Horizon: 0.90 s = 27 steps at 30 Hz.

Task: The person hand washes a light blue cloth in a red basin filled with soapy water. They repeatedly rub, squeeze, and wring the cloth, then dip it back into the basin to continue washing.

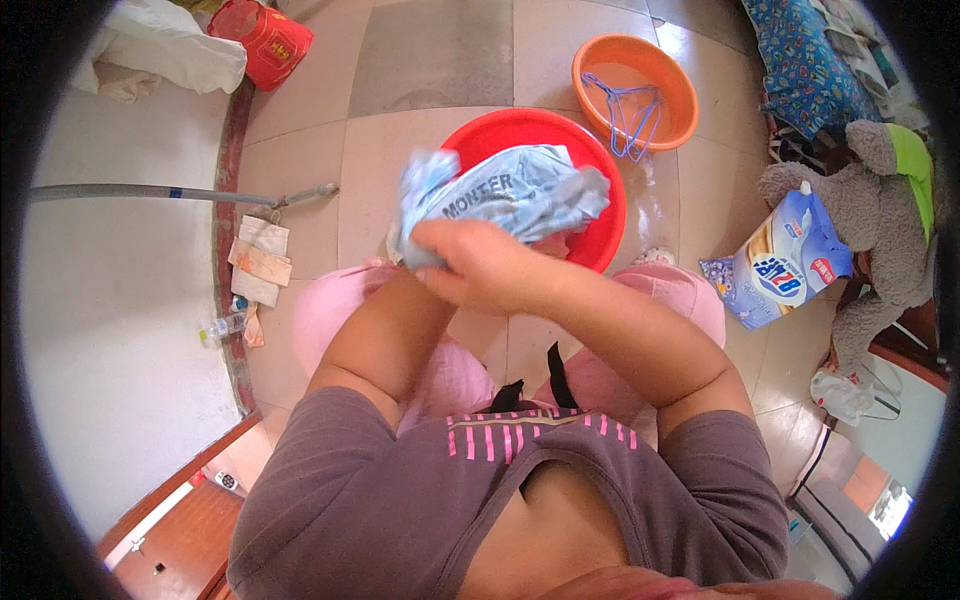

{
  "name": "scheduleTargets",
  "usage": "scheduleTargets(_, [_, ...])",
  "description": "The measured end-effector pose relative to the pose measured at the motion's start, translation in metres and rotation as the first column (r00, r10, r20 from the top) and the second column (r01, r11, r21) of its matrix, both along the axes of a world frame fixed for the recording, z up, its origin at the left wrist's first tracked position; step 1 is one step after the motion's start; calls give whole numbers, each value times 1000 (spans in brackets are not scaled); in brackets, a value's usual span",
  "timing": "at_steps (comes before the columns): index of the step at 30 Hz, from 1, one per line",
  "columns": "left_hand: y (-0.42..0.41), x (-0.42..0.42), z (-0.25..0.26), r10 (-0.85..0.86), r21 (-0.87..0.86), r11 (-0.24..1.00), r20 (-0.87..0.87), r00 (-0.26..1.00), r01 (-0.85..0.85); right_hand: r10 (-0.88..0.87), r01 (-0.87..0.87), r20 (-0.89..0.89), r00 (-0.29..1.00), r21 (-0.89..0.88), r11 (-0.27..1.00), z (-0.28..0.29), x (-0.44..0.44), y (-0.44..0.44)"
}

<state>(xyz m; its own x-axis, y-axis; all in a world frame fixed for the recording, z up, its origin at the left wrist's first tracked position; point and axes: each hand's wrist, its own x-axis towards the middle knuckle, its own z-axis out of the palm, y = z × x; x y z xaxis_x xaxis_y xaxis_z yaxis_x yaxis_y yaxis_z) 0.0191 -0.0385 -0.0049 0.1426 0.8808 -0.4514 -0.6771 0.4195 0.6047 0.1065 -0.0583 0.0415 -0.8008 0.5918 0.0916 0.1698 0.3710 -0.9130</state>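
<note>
My right hand [476,262] is closed on the lower edge of a wet-looking light-blue garment [502,191] with dark lettering. The cloth is bunched and partly blurred, spread above a red plastic basin [611,217] on the floor between my knees. My left forearm [397,330] runs up under my right hand. The left hand itself is hidden by the garment and the right hand, so its grip does not show. Some pinkish cloth [553,246] shows in the basin beneath the garment.
An orange basin [637,49] with blue hangers [626,112] stands beyond, at the right. A detergent bag [780,259] and a grey plush toy [877,225] are farther right. Along the left wall are a pipe [225,196], a plastic bottle [225,328] and a red bucket [274,49].
</note>
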Motion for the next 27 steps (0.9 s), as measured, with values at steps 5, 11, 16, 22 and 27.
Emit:
scheduleTargets(5, [1, -2, 5, 0, 120, 993, -46, 999, 5, -3, 4, -172, 985, 5, 1000, -13, 7, -23])
scheduleTargets(11, [14, -3, 23, 81, 311, 950, -182, 980, -21, -278, 269, 118, 954, 80, 960, -10, 43, -12])
scheduleTargets(16, [27, -6, 47, 109, 515, 855, -291, 950, 60, -606, 561, 292, 740, 229, 795, -45, 71, 9])
scheduleTargets(22, [26, -9, 67, 140, 631, 753, -433, 890, 188, -681, 197, 15, 732, -962, 190, -88, 79, 35])
scheduleTargets(27, [28, -5, 73, 227, 625, 679, -677, 700, 385, -739, -171, -322, 592, -946, 275, -46, 76, 19])
